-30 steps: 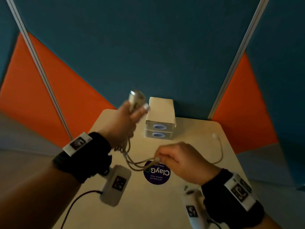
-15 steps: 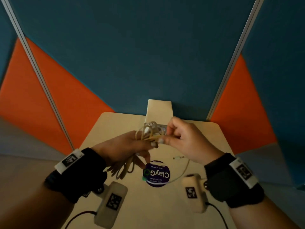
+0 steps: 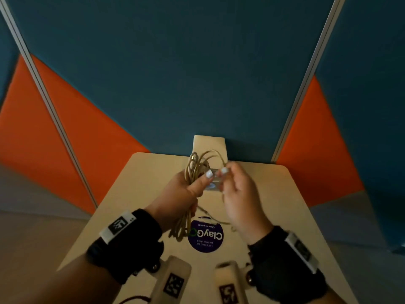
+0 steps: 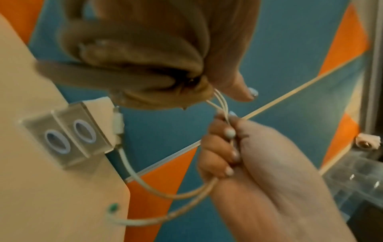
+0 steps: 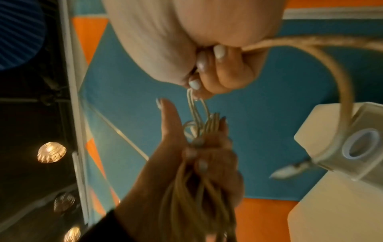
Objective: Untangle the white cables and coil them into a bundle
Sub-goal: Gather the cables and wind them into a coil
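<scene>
Nearest you, loose cable tails are trailing across the tabletop (image 3: pixel 135 194) by the round sticker (image 3: pixel 206 235). Above it, your left hand (image 3: pixel 175 194) is clutching the coiled white cables (image 3: pixel 192 170), keeping the loops gathered, while your right hand (image 3: pixel 236 194) is pinching a strand to feed another loop. The box (image 3: pixel 209 143) behind is partly hiding.

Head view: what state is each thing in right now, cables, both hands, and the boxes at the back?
cables: mostly gathered in loops, one end trailing loose
left hand: grips the looped bundle
right hand: pinches a strand near the top of the loops
boxes: stacked at the table's far edge, untouched
table: round purple sticker on it
</scene>
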A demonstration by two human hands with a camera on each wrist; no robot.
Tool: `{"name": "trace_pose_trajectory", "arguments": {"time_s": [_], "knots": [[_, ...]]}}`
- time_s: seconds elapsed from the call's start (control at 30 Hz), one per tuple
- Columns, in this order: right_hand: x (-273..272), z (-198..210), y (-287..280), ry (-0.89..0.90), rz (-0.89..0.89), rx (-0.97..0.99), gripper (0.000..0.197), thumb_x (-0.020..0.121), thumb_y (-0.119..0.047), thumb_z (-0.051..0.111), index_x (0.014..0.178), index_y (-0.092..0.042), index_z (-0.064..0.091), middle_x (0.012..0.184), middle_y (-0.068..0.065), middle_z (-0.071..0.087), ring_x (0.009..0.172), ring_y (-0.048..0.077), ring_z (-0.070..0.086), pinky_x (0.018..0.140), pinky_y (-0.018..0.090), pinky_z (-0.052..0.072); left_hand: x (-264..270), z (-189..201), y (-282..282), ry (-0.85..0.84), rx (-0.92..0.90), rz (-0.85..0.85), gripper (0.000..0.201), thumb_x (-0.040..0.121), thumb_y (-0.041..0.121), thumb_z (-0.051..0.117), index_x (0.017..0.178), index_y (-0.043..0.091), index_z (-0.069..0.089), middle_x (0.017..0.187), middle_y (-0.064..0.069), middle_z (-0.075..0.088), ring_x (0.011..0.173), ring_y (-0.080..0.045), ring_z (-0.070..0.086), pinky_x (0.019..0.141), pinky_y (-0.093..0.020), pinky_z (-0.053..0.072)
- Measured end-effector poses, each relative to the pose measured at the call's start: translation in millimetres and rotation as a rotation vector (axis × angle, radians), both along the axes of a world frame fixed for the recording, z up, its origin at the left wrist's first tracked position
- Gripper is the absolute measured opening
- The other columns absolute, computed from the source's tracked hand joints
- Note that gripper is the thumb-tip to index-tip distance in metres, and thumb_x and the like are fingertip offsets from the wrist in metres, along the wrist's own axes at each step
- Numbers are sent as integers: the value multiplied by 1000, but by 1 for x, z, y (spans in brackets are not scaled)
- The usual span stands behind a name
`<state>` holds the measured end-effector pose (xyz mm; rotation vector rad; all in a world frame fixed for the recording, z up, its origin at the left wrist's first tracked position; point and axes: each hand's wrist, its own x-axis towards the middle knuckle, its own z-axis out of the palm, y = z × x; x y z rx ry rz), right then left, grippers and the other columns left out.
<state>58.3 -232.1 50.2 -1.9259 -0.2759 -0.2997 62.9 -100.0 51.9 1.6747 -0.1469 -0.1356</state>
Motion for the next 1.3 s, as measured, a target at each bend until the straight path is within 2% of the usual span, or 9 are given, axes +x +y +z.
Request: {"name": "trace_pose_trajectory", "arguments": {"time_s": [0.13, 0.23, 0.37, 0.53, 0.63, 0.73, 0.93, 1.13, 1.3], "knots": [[-9, -10, 19, -7, 185, -76, 26, 98, -15, 35, 118, -18, 51, 108, 0, 64, 92, -1, 59, 81, 12, 48, 3, 1, -5, 84, -120, 41, 53, 69, 59, 60, 81, 8, 60, 66, -9, 51, 53, -15, 48, 48, -26, 42], [-9, -13, 23, -50, 219, -165, 27, 97, -13, 39, 122, -18, 49, 114, 2, 63, 100, 5, 60, 86, 18, 52, 3, 0, -6, 124, -191, 139, 34, 87, 43, 58, 77, 10, 63, 60, -4, 55, 50, -14, 51, 47, -25, 44], [-11, -24, 21, -77, 127, -219, 27, 95, -18, 46, 121, -20, 42, 93, -8, 61, 87, 4, 61, 78, 21, 51, 11, -4, -1, 80, -258, 390, 23, 97, 27, 45, 85, 10, 57, 63, -3, 58, 47, -11, 54, 46, -25, 44], [-17, -34, 11, -5, 214, -276, 17, 95, -28, 45, 89, -20, 57, 58, -14, 51, 58, 3, 51, 59, 24, 44, 20, 8, 14, 89, -558, 450, 19, 99, 32, 43, 94, 15, 49, 59, -3, 50, 78, -21, 70, 69, -37, 54], [-21, -36, 2, 93, 339, -257, 23, 96, -28, 42, 77, -30, 55, 57, -30, 57, 59, -6, 53, 58, 12, 35, 21, 12, 18, 89, -706, 422, 16, 98, 31, 45, 92, 17, 46, 51, 2, 45, 50, -14, 62, 68, -40, 58], [-24, -43, -13, 176, 411, -284, 25, 97, -26, 41, 77, -32, 55, 57, -34, 56, 59, -10, 53, 61, 10, 34, 26, 13, 30, 86, -759, 452, 19, 97, 32, 46, 84, 20, 43, 46, 8, 38, 33, -4, 38, 41, -24, 49], [-23, -35, -36, 226, 506, -417, 28, 96, -22, 45, 116, -36, 58, 112, -14, 64, 108, 0, 55, 89, 19, 49, 30, 11, 46, 105, -295, 383, 17, 92, 30, 56, 90, 15, 49, 61, 1, 40, 38, -8, 36, 40, -25, 40], [-13, 15, -20, -78, 506, -487, 5, 90, -18, 55, 88, -21, 51, 82, -9, 58, 80, 3, 59, 74, 26, 54, 10, 10, 29, 207, 284, 27, 80, 64, 88, 36, 103, 19, 52, 82, -5, 48, 60, -13, 39, 49, -24, 38], [8, 19, -9, -360, 407, -458, 7, 79, -16, 68, 75, -13, 64, 80, 1, 52, 71, 14, 53, 61, 32, 52, -12, 23, 19, 168, 225, -551, 70, 48, 92, 41, 83, 33, 55, 74, -2, 49, 62, -2, 61, 59, -13, 44]]}}
